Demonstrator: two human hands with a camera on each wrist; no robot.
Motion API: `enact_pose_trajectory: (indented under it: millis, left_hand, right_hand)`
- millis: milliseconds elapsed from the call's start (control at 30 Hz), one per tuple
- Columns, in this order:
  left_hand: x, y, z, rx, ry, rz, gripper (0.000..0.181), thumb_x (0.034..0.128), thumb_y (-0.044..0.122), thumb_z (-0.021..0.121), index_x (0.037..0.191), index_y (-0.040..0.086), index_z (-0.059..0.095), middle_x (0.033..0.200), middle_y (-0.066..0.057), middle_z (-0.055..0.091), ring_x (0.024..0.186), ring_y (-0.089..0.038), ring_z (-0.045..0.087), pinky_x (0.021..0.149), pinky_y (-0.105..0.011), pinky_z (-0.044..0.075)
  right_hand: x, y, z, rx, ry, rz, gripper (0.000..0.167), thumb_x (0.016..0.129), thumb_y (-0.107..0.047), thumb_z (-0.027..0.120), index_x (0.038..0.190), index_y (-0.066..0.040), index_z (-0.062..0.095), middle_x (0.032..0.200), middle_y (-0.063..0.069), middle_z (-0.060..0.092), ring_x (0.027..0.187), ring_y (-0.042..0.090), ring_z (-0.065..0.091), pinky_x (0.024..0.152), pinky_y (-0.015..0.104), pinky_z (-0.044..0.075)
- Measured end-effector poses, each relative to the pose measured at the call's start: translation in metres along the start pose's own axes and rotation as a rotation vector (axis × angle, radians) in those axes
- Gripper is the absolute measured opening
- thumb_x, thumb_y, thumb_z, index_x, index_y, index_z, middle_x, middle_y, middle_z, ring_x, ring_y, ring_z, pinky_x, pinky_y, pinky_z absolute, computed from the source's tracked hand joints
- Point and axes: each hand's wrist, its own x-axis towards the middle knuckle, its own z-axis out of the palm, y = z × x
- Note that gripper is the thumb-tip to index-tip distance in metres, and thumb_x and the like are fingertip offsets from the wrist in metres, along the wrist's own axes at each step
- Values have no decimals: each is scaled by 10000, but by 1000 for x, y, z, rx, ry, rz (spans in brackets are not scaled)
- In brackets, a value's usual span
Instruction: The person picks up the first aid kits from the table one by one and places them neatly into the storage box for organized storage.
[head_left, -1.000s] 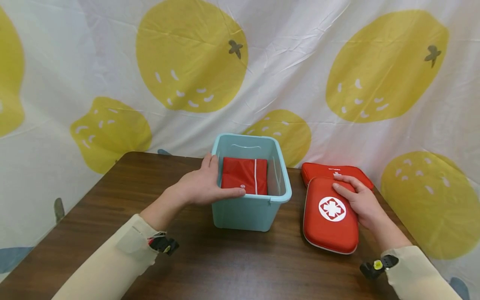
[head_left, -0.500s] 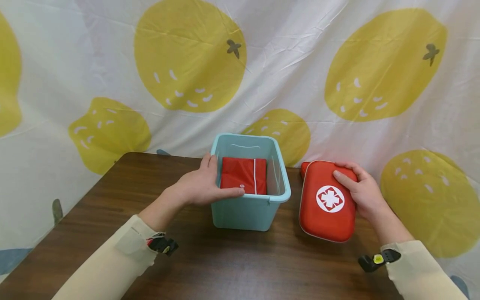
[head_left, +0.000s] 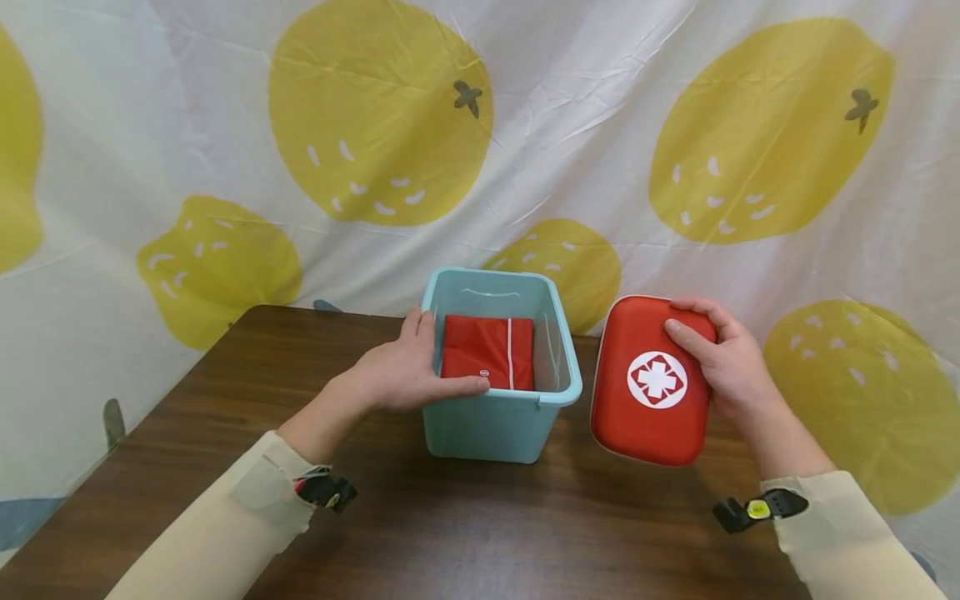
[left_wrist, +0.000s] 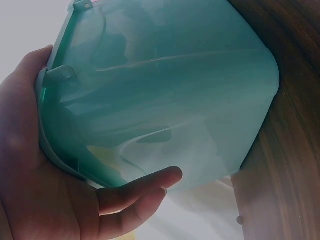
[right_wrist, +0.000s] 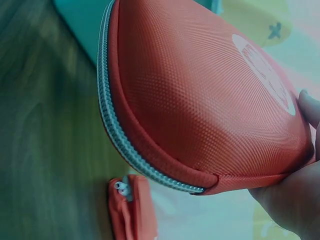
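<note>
My right hand (head_left: 731, 367) grips a red first aid case (head_left: 648, 417) by its upper right edge, thumb on the front. The case has a white cross emblem and hangs upright above the table, right of a light blue plastic bin (head_left: 483, 429). In the right wrist view the zipper (right_wrist: 112, 115) runs closed along the case's edge. My left hand (head_left: 401, 371) rests on the bin's near left corner, thumb along the front rim and fingers spread on the left side. Inside the bin lies a red pouch (head_left: 480, 346) with a white stripe.
A second red zipped case (right_wrist: 132, 212) lies on the table in the right wrist view; the held case and right hand hide it in the head view. The brown wooden table (head_left: 465, 533) ends at a lemon-print curtain (head_left: 555, 150) behind the bin.
My right hand has lifted the first aid case off the second red case and the table, raising it slightly left and more upright. The left hand and bin have stayed put.
</note>
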Motion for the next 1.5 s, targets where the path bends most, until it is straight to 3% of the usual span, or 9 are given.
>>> enact_pose_trajectory:
  millis: [367,600,967,1500]
  left_hand:
    - [0,-1,1,9,6,10,1352,825,910,637,1729,72,82,1798,-156,140,1272,-360,652,976,-501,629]
    - [0,0,1,11,12,15,1336,830,897,641,1724,67,96,1785,-153,164,1238,-349,661,960,-491,633]
    - [0,-1,1,17,12,31,1343,841,889,638,1731,51,81,1806,-166,129,1275,-371,656,979,-504,627]
    - [1,-2,2,16,29,52,1334,830,895,649,1723,64,110,1793,-172,160,1320,-366,641,997,-507,623]
  right_hand:
    - [5,-33,6,121,22,-103,300,1035,-101,757,1308,-221,721,1045,-28,744,787,126,779,677,270,654]
    - [6,-50,12,114,46,-113,342,1027,-139,776,1354,-218,711,1112,-12,719,842,135,777,714,271,660]
    - [12,-70,27,202,22,-191,331,1017,-75,773,1331,-161,719,1164,44,680,842,149,785,718,269,662]
    - [43,-107,75,240,25,-272,333,984,-101,820,1305,-157,752,1235,60,667,912,179,773,756,271,661]
